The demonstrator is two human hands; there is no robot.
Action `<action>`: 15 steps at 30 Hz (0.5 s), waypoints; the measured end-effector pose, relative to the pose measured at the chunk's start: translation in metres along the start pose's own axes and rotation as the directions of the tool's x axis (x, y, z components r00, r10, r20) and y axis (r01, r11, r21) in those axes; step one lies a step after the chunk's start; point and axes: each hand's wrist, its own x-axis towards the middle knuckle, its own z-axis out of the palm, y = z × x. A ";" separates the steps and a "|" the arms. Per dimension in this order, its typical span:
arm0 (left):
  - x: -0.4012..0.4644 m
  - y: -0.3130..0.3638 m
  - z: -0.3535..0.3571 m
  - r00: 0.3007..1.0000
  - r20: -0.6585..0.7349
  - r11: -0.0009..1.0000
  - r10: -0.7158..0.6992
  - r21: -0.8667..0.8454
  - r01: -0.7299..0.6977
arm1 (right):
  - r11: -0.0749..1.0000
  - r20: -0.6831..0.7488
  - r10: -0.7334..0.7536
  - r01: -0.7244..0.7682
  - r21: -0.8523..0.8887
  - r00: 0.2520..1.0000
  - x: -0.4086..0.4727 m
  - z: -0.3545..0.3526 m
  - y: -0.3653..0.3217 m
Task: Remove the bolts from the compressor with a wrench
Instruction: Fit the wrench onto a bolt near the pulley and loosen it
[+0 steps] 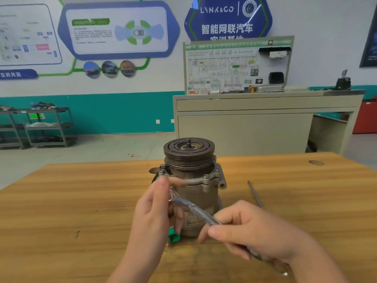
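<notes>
Wooden desk (81, 201), grain running left-right, dark knot mark far right. Compressor (193, 190) stands upright on it at center, pulley end up. Thin metal rod (255, 195) lies flat just right of compressor. Small green item (173, 236) on the desk at compressor's near-left base.

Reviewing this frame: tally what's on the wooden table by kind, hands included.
Compressor: 1
Wrench: 1
Metal rod: 1
Green piece: 1
Hands: 2, left hand, right hand
Total: 6
</notes>
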 end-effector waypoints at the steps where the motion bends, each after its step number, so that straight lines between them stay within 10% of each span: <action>1: 0.001 0.001 -0.001 1.000 0.001 0.999 -0.008 0.041 0.008 | 0.998 -0.082 0.017 -0.022 -0.061 0.997 0.004 0.002 0.002; 5: 0.006 -0.001 -0.005 0.997 0.020 0.992 -0.075 0.106 0.072 | 0.884 -0.534 -0.131 -0.146 -0.445 0.835 0.016 0.007 0.010; 8: 0.003 0.001 -0.003 0.997 -0.015 0.997 -0.070 0.015 0.070 | 0.772 -0.730 -0.453 -0.184 -0.608 0.512 0.017 0.006 0.009; 15: -0.008 -0.004 0.020 0.964 -0.168 0.900 -0.204 -0.421 0.117 | 0.624 -0.623 -0.781 -0.040 -0.780 -0.034 0.023 0.029 0.011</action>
